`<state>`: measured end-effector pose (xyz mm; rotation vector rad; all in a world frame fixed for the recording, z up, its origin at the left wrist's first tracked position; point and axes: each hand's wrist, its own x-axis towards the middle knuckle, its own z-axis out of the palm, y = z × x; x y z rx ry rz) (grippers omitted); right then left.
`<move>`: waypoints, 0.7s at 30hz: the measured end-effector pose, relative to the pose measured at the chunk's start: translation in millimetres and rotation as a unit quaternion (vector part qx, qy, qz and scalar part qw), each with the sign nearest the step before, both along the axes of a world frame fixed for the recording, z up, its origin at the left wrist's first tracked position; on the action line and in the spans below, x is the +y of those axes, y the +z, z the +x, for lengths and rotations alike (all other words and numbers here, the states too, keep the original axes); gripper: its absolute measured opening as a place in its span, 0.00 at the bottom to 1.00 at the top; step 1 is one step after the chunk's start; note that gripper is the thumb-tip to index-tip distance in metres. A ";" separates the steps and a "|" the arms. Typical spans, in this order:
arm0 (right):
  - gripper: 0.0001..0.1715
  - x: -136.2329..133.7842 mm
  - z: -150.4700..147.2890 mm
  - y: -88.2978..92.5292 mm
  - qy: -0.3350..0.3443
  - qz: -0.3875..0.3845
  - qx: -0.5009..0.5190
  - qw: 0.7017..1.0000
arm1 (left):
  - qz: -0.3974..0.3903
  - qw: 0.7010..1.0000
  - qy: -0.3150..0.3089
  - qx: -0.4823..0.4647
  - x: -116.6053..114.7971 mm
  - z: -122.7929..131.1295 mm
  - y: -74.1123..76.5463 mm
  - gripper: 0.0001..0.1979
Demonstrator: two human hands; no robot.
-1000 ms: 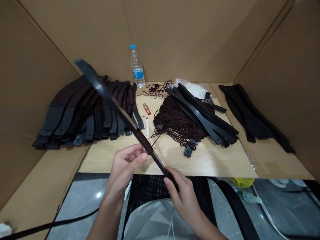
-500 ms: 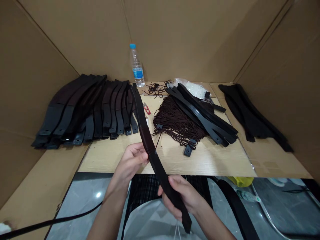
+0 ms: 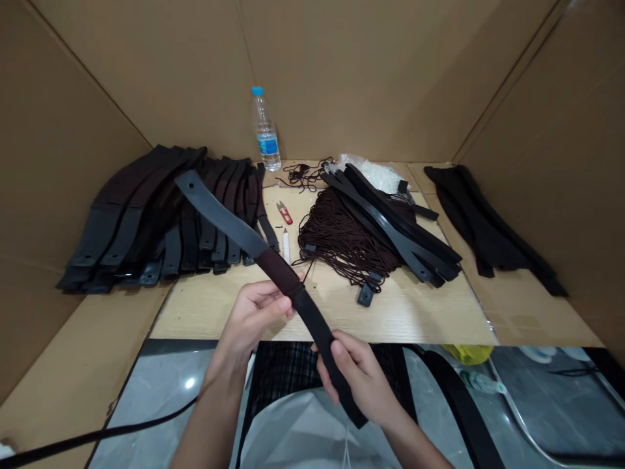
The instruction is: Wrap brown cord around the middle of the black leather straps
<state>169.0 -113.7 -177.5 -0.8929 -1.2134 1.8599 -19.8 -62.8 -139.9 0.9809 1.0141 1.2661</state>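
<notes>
A long curved black strip with a hole near its far end slants across the front of the table, held in both hands. Its middle is wound with dark brown cord. My left hand pinches the strip at the near edge of the winding, thumb on top. Lower down, my right hand is closed around the near part. A thin strand runs from the winding toward the tangled brown cord pile behind it.
Many wrapped strips lie stacked at the left. Bare black strips rest on the cord pile, more strips at the right. Red thread snips, a white pencil-like stick and a water bottle stand or lie centrally. Cardboard walls enclose the table.
The strip has turned so that its broad face shows, and its far end has swung left. Both hands keep their hold, the right shifting slightly upward.
</notes>
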 end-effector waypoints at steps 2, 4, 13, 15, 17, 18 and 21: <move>0.28 1.3 0.1 -3.6 0.031 -0.080 0.086 0.993 | 0.017 0.999 -0.035 0.010 2.5 -5.5 -2.3 0.17; 0.29 2.3 0.8 -8.2 0.060 -0.147 0.149 0.976 | 0.027 0.998 -0.053 0.018 5.3 -9.2 -3.4 0.17; 0.27 5.5 1.5 -8.7 0.056 -0.042 0.020 0.997 | 0.087 0.989 0.088 0.083 6.8 -2.6 -5.5 0.17; 0.20 3.7 2.0 -5.7 -0.041 0.119 -0.147 0.981 | 0.103 0.982 0.116 0.104 4.1 1.3 -4.0 0.14; 0.13 1.7 2.4 -4.0 -0.108 0.254 -0.263 0.925 | 0.118 0.978 0.131 0.113 1.5 5.3 -1.2 0.12; 0.14 0.9 2.5 -3.4 -0.115 0.298 -0.288 0.903 | 0.123 0.977 0.133 0.116 0.5 6.9 0.3 0.11; 0.17 -0.4 1.9 0.2 -0.108 0.325 -0.282 0.896 | 0.132 0.977 0.114 0.120 -1.3 7.2 3.2 0.08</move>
